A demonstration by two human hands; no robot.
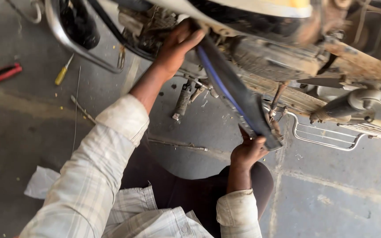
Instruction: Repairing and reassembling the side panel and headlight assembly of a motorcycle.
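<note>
A: Under the motorcycle [287, 48], on the concrete floor [331, 194], both hands are on one long dark panel with a blue stripe [230, 88]. How far along does this look?

B: Midway, I'd judge. The panel runs slantwise from the engine area down toward the rear footrest frame [327, 136]. The left hand [177, 46] is pressed against its upper end, fingers spread and partly curled over the edge. The right hand [248, 152] is closed around the lower end, gripping it from beneath.

A: Is the panel seated on the bike or loose?

B: I can't tell. It lies close against the frame, but its fastening points are hidden behind the hands and the bodywork. Both hands bear its weight, so it seems not to be fixed yet, or no longer fixed.

A: And the tools?

B: They lie apart from the work: a yellow-handled screwdriver [63, 70] and red-handled pliers [3, 73] on the floor to the left, well away from either hand. A crumpled white rag [40, 181] sits near the left sleeve. Neither hand holds any tool, so any fastening appears left to do or already undone.
</note>
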